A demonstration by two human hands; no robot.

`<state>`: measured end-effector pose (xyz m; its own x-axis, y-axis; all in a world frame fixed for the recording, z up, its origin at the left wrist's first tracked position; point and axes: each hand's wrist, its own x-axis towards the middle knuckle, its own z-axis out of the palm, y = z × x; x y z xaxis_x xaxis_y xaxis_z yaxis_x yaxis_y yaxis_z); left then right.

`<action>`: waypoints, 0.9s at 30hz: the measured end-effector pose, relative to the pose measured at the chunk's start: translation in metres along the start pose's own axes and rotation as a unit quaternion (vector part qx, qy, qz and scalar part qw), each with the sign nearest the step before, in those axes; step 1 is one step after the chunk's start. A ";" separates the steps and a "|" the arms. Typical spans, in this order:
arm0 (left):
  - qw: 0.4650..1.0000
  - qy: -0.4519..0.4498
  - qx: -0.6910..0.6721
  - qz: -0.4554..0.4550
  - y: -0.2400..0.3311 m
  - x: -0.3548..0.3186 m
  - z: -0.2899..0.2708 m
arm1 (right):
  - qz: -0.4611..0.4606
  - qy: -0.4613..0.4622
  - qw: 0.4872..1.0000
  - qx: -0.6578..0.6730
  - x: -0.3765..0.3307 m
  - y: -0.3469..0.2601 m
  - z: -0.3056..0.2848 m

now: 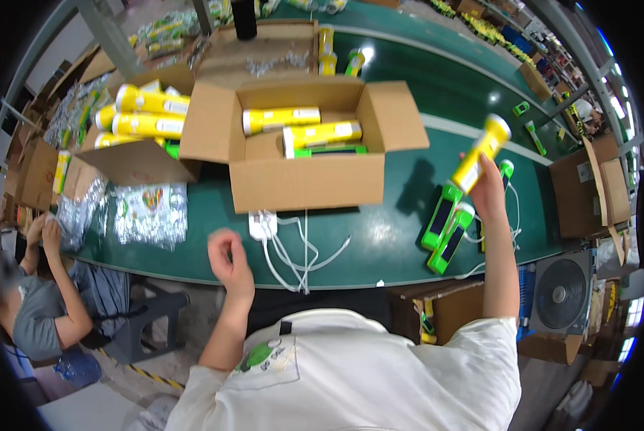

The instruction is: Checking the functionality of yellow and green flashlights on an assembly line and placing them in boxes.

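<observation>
My right hand (485, 188) is closed around a yellow flashlight (482, 152) with white ends, lifted above the right side of the green table and tilted up to the right. Below that hand lie green flashlights (451, 238) with black panels, white cables running among them. My left hand (230, 260) hovers near the front edge, its fingers curled with nothing visible in them. Between the hands and farther back stands an open cardboard box (307, 184) holding yellow flashlights (322, 134) and a green one. A white power strip (262, 225) with white cables lies in front of it.
Left of the box, another carton (139, 167) is piled with yellow flashlights. Clear plastic bags (151, 215) lie before it. A seated person (45, 309) works at the far left. A brown carton (587, 190) and a fan (562, 291) stand at the right.
</observation>
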<state>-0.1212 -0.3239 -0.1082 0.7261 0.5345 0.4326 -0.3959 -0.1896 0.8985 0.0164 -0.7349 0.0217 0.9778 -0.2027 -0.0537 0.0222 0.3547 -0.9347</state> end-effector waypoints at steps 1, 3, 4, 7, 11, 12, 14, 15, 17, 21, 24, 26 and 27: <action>0.979 -0.024 0.177 0.096 0.021 0.014 0.006 | 0.035 0.056 0.997 0.032 -0.046 -0.004 0.018; 0.905 -0.085 0.312 0.276 0.042 0.048 0.014 | 0.114 -0.075 0.985 0.106 -0.103 0.007 0.015; 0.878 -0.134 0.328 0.323 0.045 0.066 0.020 | 0.157 -0.252 0.943 0.147 -0.123 0.016 0.004; 0.826 -0.223 0.394 0.336 0.067 0.107 0.052 | 0.278 -0.199 0.924 0.169 -0.181 0.045 0.036; 0.792 -0.294 0.412 0.342 0.018 0.127 0.062 | 0.378 -0.186 0.858 0.294 -0.201 0.069 0.079; 0.802 -0.264 0.416 0.338 0.013 0.125 0.068 | 0.392 -0.189 0.840 0.324 -0.198 0.071 0.085; 0.811 -0.237 0.419 0.332 0.006 0.121 0.072 | 0.410 -0.170 0.823 0.355 -0.195 0.082 0.091; 0.813 -0.224 0.413 0.344 0.007 0.119 0.072 | 0.410 -0.168 0.822 0.357 -0.194 0.086 0.093; 0.815 -0.213 0.407 0.354 0.008 0.117 0.072 | 0.418 -0.130 0.822 0.365 -0.190 0.093 0.096; 0.816 -0.207 0.407 0.353 0.006 0.119 0.070 | 0.437 -0.104 0.812 0.372 -0.180 0.100 0.099; 0.817 -0.205 0.407 0.354 0.005 0.119 0.071 | 0.448 -0.096 0.804 0.379 -0.177 0.101 0.102; 0.818 -0.207 0.404 0.353 0.005 0.119 0.072 | 0.444 -0.096 0.814 0.363 -0.176 0.098 0.107; 0.818 -0.210 0.401 0.354 0.005 0.120 0.071 | 0.444 -0.094 0.813 0.365 -0.176 0.097 0.108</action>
<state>0.0038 -0.3196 -0.0464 0.6703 -0.2417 0.7016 -0.4263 -0.8993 0.0975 -0.1307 -0.5661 -0.0219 0.6889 0.5480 -0.4746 -0.6593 0.7458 -0.0958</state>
